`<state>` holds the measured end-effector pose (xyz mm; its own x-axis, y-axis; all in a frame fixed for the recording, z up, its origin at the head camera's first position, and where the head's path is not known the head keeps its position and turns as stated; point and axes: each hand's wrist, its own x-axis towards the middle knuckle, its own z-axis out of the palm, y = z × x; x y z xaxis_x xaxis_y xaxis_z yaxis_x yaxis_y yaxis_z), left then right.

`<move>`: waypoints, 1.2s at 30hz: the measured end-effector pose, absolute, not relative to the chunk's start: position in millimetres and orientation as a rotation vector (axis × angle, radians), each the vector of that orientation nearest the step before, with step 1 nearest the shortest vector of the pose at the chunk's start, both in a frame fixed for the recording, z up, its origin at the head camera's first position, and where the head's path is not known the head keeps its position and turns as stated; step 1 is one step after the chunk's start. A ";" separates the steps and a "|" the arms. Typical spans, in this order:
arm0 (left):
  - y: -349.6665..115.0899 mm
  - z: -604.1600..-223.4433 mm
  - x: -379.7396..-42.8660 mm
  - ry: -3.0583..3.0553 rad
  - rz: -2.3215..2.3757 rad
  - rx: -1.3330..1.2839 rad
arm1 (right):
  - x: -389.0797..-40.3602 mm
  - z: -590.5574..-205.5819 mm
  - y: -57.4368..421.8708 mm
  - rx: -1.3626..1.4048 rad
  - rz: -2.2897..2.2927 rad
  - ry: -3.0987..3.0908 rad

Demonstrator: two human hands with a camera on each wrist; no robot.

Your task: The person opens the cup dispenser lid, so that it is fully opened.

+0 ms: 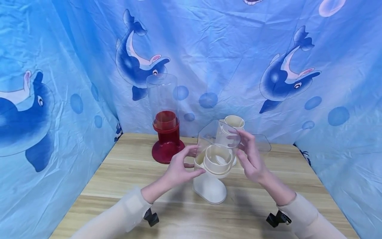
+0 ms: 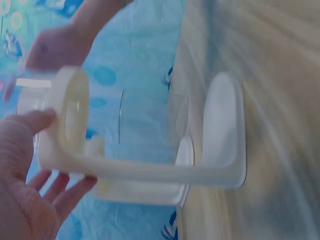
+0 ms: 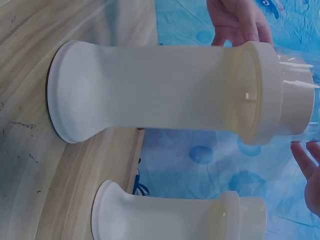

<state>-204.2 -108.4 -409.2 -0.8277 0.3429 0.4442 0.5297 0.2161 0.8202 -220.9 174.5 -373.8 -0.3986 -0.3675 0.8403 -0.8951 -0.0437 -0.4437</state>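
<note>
- held item: the front white plastic stand with a ring top and an oblong foot (image 1: 210, 191) is on the wooden table, near the middle, foot down. its long axis runs upright; ring and foot project to the same side of the column, and the foot's rounded end points toward the person and somewhat right.
- left hand (image 1: 180, 167): grips this stand at the ring, thumb on the near edge, fingers spread on the far side and underneath; grip moderately wide.
- right hand (image 1: 252, 162): holds the clear plastic tube (image 1: 219, 141) by its right side, fingers curled behind the wall, thumb in front; grip wide.
- tube alignment: long axis close to upright, upper rim facing up, lower end around the white collar on the ring. full seating cannot be determined.
- rear white plastic stand (image 1: 234, 121): upright just behind the front one, partly hidden by tube and hand.
- red plastic stand with a rounded foot (image 1: 168, 141): upright, rear left; a second clear tube (image 1: 162, 94) stands vertically around its collar.
- third clear tube (image 1: 262, 143): lies on its side at rear right, visible end pointing right.
- surroundings: pale wooden table (image 1: 125, 162); blue dolphin-print curtain (image 1: 209, 49) behind and at both sides.
</note>
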 end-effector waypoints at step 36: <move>-104.0 -419.7 -195.6 -2.324 -1.709 -0.808 | -196.3 -387.6 173.1 1.025 1.307 -1.884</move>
